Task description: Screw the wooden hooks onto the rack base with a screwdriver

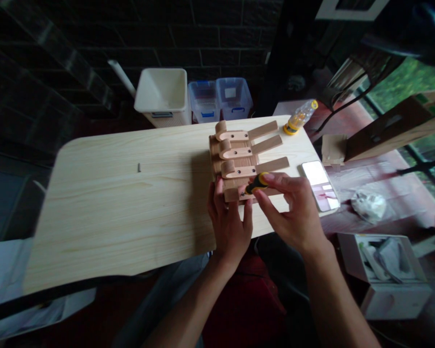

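A wooden rack (235, 152) with several hook-like pieces and flat slats lies at the right part of the table; dark screws show in the pieces. My right hand (293, 205) pinches a yellow and black screwdriver (255, 184), its tip at a screw in the piece nearest me. Wrapped against the near left corner of the rack, my left hand (232, 224) has its fingers on that same wooden piece (231, 195). A single screw (139, 167) rests apart on the left half of the table.
The pale wooden table (130, 212) carries a phone (320, 186) at its right edge and a clear bottle-shaped bit case (300, 117) at the far right corner. Beyond stand a white bin (161, 92) and two clear plastic boxes (234, 96). An open white box (384, 275) sits lower right.
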Demonstrator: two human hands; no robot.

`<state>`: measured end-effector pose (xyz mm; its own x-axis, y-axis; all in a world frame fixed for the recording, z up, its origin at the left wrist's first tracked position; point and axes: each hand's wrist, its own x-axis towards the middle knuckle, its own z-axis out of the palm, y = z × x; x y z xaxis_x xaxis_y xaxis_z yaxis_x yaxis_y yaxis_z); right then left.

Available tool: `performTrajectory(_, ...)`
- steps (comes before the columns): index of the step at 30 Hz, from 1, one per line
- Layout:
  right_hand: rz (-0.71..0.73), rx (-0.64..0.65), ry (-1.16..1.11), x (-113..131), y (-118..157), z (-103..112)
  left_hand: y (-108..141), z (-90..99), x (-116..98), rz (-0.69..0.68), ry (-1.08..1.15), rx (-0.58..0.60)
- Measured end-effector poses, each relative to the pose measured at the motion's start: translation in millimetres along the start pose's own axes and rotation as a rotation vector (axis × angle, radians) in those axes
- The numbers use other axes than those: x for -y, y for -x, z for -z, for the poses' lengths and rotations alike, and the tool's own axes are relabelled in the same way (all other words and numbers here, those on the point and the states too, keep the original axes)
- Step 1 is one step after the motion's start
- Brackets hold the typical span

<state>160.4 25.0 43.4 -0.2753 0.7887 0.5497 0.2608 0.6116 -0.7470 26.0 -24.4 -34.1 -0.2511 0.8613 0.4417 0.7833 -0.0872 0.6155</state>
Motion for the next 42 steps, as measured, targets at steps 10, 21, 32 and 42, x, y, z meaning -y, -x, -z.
performTrajectory(10,0.017,0.016,-0.026,6,-2,-4,0,0.8,0,0.003,0.001,0.009)
performTrajectory(21,-0.010,0.007,-0.056,3,-3,-2,0,2.3,-1,0.028,0.001,0.033)
performTrajectory(32,-0.113,0.025,-0.089,3,0,1,-1,-0.9,0,0.027,0.016,0.008)
performTrajectory(42,-0.054,0.025,-0.073,6,-3,0,-1,0.2,2,-0.005,0.012,0.013)
